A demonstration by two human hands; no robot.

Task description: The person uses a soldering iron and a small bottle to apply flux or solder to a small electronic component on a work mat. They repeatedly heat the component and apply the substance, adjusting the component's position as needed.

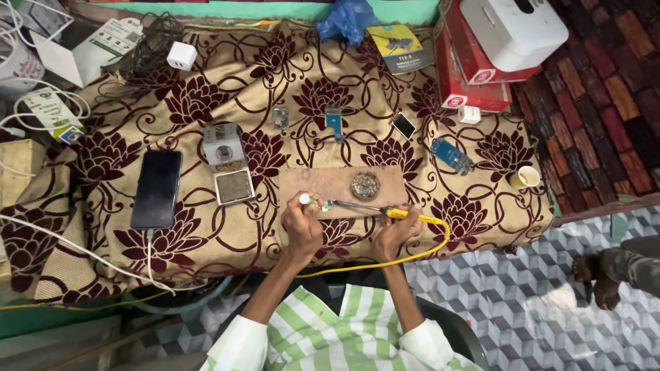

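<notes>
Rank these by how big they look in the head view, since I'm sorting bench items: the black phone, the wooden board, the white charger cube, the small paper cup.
1. Wooden board, largest.
2. Black phone.
3. White charger cube and small paper cup: they look about alike, so I leave them unranked.

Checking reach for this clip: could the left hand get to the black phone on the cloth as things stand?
Probably yes. The black phone lies flat to the left of the left hand, with only bare cloth between, though that hand holds a small part.
</notes>
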